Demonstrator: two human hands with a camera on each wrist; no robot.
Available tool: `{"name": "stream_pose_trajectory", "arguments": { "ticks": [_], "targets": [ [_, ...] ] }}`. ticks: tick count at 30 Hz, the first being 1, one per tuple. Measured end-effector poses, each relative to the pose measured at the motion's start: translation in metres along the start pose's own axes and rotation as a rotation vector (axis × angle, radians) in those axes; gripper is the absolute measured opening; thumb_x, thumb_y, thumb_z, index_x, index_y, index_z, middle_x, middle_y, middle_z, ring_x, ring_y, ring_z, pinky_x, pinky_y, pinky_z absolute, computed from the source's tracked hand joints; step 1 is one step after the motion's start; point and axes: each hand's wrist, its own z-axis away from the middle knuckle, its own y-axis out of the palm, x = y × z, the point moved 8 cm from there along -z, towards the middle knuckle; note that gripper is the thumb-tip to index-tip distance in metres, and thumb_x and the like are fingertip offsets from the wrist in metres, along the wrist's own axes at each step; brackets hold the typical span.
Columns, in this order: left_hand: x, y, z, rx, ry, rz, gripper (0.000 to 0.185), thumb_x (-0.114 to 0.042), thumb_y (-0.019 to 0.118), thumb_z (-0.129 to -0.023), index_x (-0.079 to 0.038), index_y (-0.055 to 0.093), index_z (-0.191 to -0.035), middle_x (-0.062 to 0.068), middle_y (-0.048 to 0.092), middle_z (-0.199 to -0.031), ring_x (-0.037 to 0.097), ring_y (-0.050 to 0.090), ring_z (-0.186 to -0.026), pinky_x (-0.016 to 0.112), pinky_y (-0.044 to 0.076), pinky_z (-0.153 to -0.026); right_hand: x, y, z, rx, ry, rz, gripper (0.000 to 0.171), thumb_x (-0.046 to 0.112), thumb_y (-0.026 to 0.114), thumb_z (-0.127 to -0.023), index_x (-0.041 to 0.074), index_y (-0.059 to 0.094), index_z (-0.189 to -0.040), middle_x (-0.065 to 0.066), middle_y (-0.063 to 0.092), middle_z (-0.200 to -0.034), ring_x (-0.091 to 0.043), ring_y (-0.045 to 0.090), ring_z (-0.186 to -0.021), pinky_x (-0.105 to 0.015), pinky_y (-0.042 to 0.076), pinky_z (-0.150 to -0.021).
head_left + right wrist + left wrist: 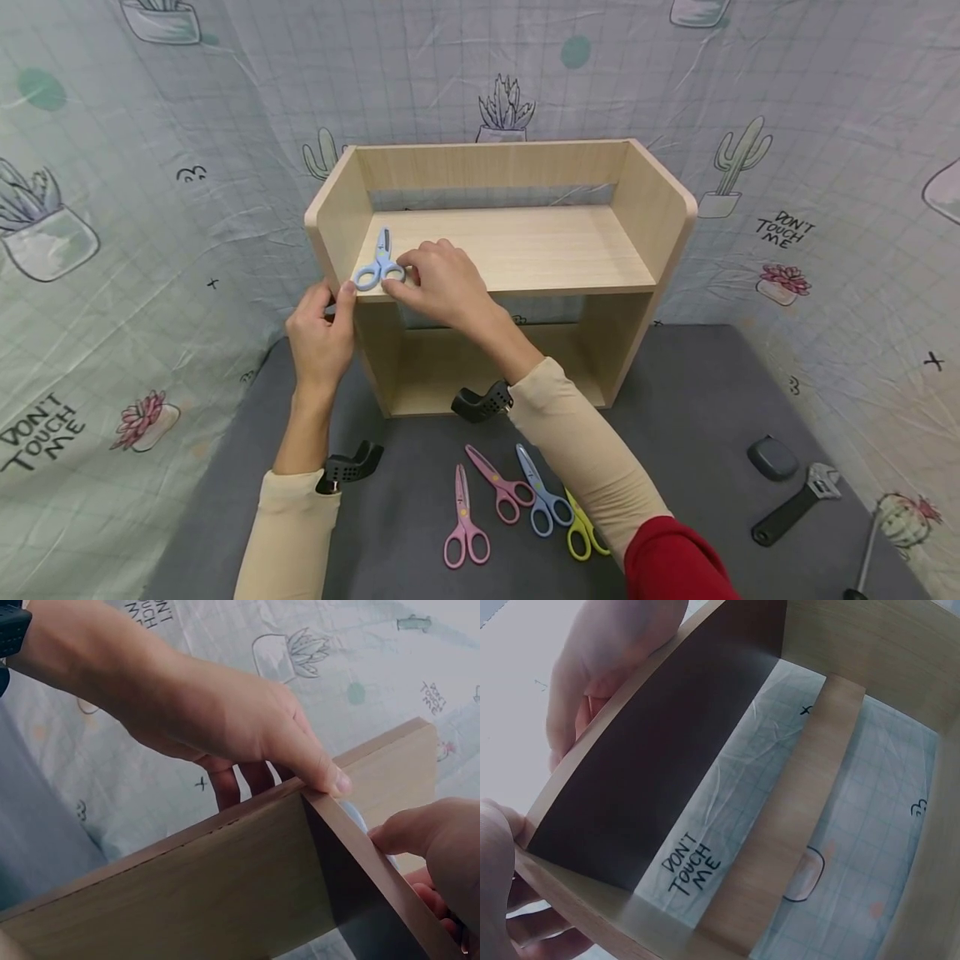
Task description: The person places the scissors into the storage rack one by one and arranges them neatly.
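Hands meet at the left front corner of a pale wooden two-tier shelf unit (517, 250) standing on a dark grey mat (675, 392). The right hand (442, 283) pinches a handle ring of small light-blue plastic scissors (379, 265), which lie on the upper shelf near its left wall. The left hand (318, 333) clasps that side wall, thumb on the front edge. Four more scissors (517, 504) lie on the mat below. With the handles at the shelf's lip, a nudge could tip the scissors off.
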Motion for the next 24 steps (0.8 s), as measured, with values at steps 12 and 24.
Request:
{"name": "stream_pose_trajectory", "arguments": {
  "ticks": [12, 24],
  "targets": [
    [0.0012, 0.0016, 0.0005, -0.006, 0.005, -0.002, 0.031, -0.024, 0.060, -0.100, 0.005, 0.070, -0.098, 0.020, 0.070, -0.099, 0.024, 0.065, -0.086, 0.005, 0.041, -0.070, 0.0009, 0.0041, -0.0005, 0.026, 0.028, 0.030, 0.044, 0.051, 0.065, -0.093, 0.014, 0.074, -0.116, 0.003, 0.063, -0.082, -0.014, 0.053, -0.080, -0.026, 0.040, -0.069],
    [0.0006, 0.0020, 0.0011, -0.008, 0.004, -0.001, 0.031, -0.024, 0.060, -0.100, 0.005, 0.070, -0.096, 0.019, 0.070, -0.100, 0.023, 0.064, -0.087, 0.006, 0.040, -0.071, 0.0020, 0.0030, -0.0002, 0.014, 0.036, 0.044, 0.049, 0.054, 0.068, -0.091, 0.013, 0.074, -0.118, 0.003, 0.066, -0.083, -0.014, 0.056, -0.082, -0.027, 0.045, -0.071]
  ]
}}
